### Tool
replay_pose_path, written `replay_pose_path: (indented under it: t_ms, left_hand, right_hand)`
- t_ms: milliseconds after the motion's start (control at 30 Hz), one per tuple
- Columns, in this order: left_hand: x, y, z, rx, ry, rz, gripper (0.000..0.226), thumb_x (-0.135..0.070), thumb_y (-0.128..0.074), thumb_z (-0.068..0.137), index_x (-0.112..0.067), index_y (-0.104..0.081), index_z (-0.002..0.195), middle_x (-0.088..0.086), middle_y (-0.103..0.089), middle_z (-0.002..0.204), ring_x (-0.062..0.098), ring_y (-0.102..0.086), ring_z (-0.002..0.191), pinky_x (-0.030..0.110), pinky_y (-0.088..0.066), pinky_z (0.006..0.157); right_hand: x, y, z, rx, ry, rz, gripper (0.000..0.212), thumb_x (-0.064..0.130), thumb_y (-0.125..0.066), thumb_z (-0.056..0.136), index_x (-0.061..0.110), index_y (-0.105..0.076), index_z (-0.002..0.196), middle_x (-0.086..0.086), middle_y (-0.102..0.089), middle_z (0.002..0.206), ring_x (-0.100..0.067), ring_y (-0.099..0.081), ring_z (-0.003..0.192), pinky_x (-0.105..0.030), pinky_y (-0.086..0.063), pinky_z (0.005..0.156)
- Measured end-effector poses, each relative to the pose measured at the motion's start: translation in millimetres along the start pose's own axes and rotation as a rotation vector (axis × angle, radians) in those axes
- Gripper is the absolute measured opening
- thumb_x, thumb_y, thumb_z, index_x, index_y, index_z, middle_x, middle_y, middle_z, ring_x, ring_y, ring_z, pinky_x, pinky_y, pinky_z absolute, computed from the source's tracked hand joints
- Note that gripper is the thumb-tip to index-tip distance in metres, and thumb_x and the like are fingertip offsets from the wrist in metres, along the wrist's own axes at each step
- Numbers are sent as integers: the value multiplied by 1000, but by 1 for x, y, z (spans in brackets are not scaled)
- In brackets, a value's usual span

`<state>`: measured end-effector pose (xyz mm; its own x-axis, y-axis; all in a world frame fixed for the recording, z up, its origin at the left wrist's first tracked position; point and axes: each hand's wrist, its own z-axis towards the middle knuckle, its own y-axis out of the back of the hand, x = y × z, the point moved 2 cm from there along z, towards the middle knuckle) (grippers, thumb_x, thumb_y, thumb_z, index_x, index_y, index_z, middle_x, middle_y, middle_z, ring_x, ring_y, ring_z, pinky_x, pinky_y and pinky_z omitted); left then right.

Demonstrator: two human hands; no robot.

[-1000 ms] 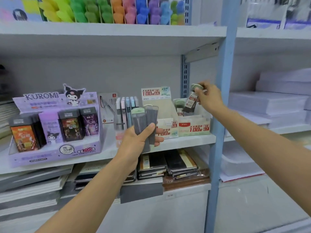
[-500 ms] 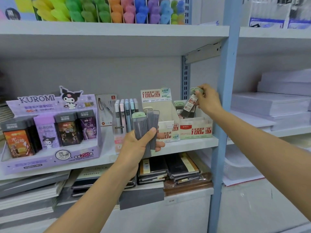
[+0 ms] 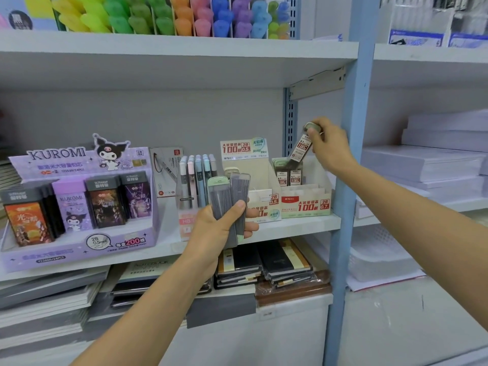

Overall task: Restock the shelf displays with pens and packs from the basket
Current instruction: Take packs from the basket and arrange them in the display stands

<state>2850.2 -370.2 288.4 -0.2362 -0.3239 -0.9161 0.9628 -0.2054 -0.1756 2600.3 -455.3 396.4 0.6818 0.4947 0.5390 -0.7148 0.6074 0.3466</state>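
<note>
My left hand (image 3: 220,231) grips two flat pencil-lead packs (image 3: 229,204), grey with green caps, held upright in front of the middle shelf. My right hand (image 3: 328,147) pinches the green cap of another lead pack (image 3: 299,150), which hangs tilted with its lower end at the 0.7 display box (image 3: 306,204). That box holds a few similar packs. Beside it stands the 0.5 display box (image 3: 264,204), mostly empty behind my left hand. No basket is in view.
A purple Kuromi display (image 3: 79,207) fills the shelf's left. A clear stand of pastel pens (image 3: 196,178) sits beside my left hand. A blue upright post (image 3: 352,159) stands right of my right hand. Notebooks (image 3: 264,265) lie below, paper stacks (image 3: 427,165) to the right, coloured highlighters (image 3: 163,17) above.
The view shifted slightly. My right hand keeps the lead pack over the 0.7 box, its tip now a little lower into the box. My left hand holds still.
</note>
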Motion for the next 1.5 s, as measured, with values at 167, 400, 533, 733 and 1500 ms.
replay_pose_path:
  t_ms: [167, 400, 533, 733, 1500]
  left_hand:
    - [1, -2, -1, 1, 21, -2, 17, -21, -59, 94, -12, -64, 109, 9, -76, 88, 18, -72, 68, 26, -58, 62]
    - [1, 2, -2, 9, 26, -6, 21, -20, -59, 95, -9, -65, 111, 10, -76, 90, 20, -71, 69, 28, -58, 63]
    - [3, 2, -1, -1, 38, -8, 22, -20, -60, 94, -8, -64, 113, 9, -76, 88, 20, -71, 69, 27, -58, 62]
    - [3, 0, -3, 14, 53, 8, 24, -20, -60, 94, -8, -62, 115, 9, -76, 90, 19, -71, 69, 26, -56, 61]
    - [-4, 3, -22, 0, 244, 59, 19, -22, -58, 96, -11, -62, 112, 13, -76, 90, 8, -52, 42, 17, -38, 36]
  right_hand:
    - [-5, -8, -8, 37, 59, -139, 18, 19, -43, 102, 10, -57, 111, -1, -58, 89, -9, -52, 71, -16, -35, 57]
    - [-11, -11, -11, 55, 44, -203, 18, 17, -44, 101, 8, -56, 111, -2, -56, 94, -20, -55, 86, -28, -42, 70]
    - [-11, -16, -12, 165, 13, -212, 19, 16, -44, 101, 7, -56, 113, -6, -58, 99, -23, -58, 89, -33, -48, 76]
    - [-18, -27, -22, 254, -145, -153, 25, 13, -48, 100, 12, -47, 125, -12, -61, 105, -26, -64, 86, -42, -57, 78]
    - [39, -21, -96, 754, 93, 440, 41, 18, -71, 86, 28, -63, 125, 9, -64, 121, -14, -65, 99, -30, -56, 87]
